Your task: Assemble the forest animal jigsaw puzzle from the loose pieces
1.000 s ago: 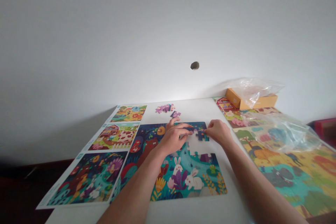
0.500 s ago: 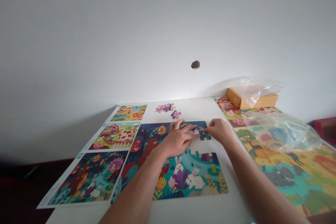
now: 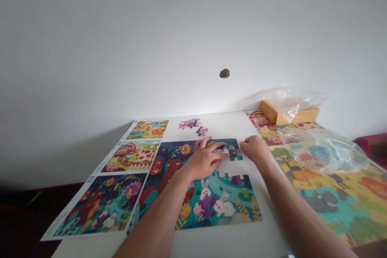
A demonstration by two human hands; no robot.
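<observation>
Left hand [image 3: 203, 160] spread flat on the rabbit jigsaw puzzle [image 3: 217, 205], right hand [image 3: 255, 149] with fingers gathered just beside a dark puzzle piece [image 3: 234, 154], any pinch beyond my telling from here, loose purple pieces [image 3: 190, 123] farther along the white surface [image 3: 219, 129]

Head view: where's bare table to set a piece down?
Bare white tabletop shows behind the jigsaw puzzle, right of the loose purple pieces, and in a strip between the puzzle and the right-hand picture sheet. Crowded: the left, with picture sheets edge to edge, and the right, under the plastic bag.
</observation>
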